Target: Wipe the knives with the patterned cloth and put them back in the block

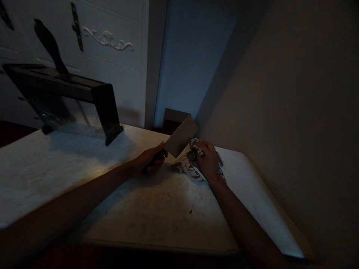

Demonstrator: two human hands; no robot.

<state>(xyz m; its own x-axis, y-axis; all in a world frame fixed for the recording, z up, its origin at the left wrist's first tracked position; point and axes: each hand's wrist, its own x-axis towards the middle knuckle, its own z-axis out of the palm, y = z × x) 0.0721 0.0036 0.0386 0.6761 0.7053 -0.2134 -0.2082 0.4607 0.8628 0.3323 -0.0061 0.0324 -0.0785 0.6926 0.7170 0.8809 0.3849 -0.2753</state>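
Note:
My left hand (pixel 150 160) is wrapped round the dark handle of a cleaver (pixel 182 136), whose broad blade tilts up and to the right above the table. Just right of the blade, my right hand (pixel 208 158) is closed on a crumpled patterned cloth (pixel 192 166). Part of the cloth hangs down onto the table, and some of it is hidden under my fingers. The blade's right edge lies close to the bunched cloth; in the dim light I cannot tell whether they touch.
A black knife block (pixel 102 108) with clear sides and a dark handle (pixel 52 46) sticking up stands at the table's back left. Beneath everything is a pale table (pixel 165 213). A wall (pixel 294 112) runs along the right, a white cabinet door (pixel 112 63) behind.

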